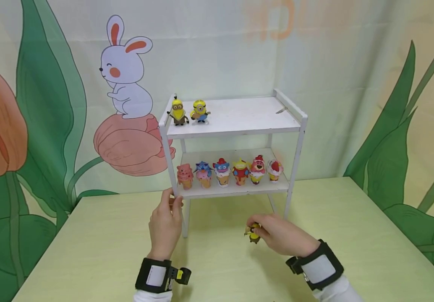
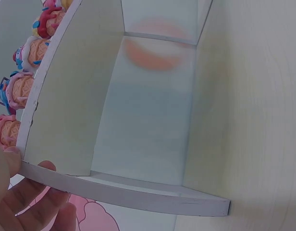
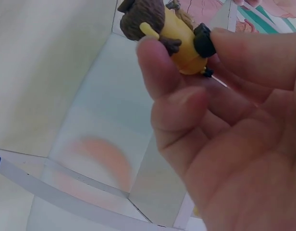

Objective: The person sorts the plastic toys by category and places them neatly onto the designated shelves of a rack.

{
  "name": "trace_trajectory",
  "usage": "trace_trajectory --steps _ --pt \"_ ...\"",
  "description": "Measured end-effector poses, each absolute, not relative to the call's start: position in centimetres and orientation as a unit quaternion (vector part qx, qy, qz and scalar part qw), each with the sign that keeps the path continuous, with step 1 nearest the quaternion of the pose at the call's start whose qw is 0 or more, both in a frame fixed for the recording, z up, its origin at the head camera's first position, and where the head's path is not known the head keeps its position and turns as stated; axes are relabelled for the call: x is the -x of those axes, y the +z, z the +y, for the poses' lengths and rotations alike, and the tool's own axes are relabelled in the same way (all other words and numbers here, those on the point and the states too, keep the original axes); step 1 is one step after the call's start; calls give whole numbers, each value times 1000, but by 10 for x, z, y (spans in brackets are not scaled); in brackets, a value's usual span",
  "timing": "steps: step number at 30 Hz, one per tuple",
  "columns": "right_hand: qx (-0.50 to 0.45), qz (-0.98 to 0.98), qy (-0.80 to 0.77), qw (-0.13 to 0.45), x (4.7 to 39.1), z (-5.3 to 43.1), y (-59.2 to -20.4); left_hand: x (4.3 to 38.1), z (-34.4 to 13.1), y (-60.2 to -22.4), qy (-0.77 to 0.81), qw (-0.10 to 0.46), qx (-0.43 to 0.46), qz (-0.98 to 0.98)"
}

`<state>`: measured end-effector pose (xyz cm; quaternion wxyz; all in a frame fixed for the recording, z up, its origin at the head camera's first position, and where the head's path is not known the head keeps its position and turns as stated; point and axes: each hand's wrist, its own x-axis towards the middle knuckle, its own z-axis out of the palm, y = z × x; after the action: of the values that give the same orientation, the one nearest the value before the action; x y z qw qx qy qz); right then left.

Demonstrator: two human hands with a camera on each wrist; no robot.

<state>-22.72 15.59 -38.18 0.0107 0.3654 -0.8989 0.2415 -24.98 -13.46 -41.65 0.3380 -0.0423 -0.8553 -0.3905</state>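
Note:
My left hand [image 1: 165, 226] grips the front left leg of a small white two-tier shelf [image 1: 236, 116], just under the lower tier; in the left wrist view its thumb and fingers lie on both sides of that leg [image 2: 133, 195]. Between thumb and fingers, my right hand [image 1: 283, 235] pinches a yellow Minion figurine [image 3: 181, 36] with a brown part at one end, held above the table in front of the shelf. Two more figurines stand at the top tier's left end: a Minion with a yellow bib [image 1: 179, 114] and a one-eyed Minion holding a guitar [image 1: 200, 111].
Several ice-cream-cone figurines [image 1: 222, 173] stand in a row on the lower tier. The shelf stands on a pale yellow table [image 1: 107, 243]. Behind hangs a cloth backdrop [image 1: 217, 50] printed with a rabbit and tulips. Raised rails [image 1: 290, 107] edge the top tier's ends.

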Motion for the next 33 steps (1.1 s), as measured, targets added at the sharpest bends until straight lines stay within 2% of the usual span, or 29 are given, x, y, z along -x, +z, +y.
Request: trace_trajectory --steps 9,21,33 --pt "-354 -903 242 31 225 158 -376 248 -136 -417 -386 340 41 -856" --pt "-329 -902 275 43 213 169 -348 251 -135 -416 -386 341 40 -856" --pt "-354 -875 305 128 206 182 -320 251 -135 -418 -384 343 42 -856"
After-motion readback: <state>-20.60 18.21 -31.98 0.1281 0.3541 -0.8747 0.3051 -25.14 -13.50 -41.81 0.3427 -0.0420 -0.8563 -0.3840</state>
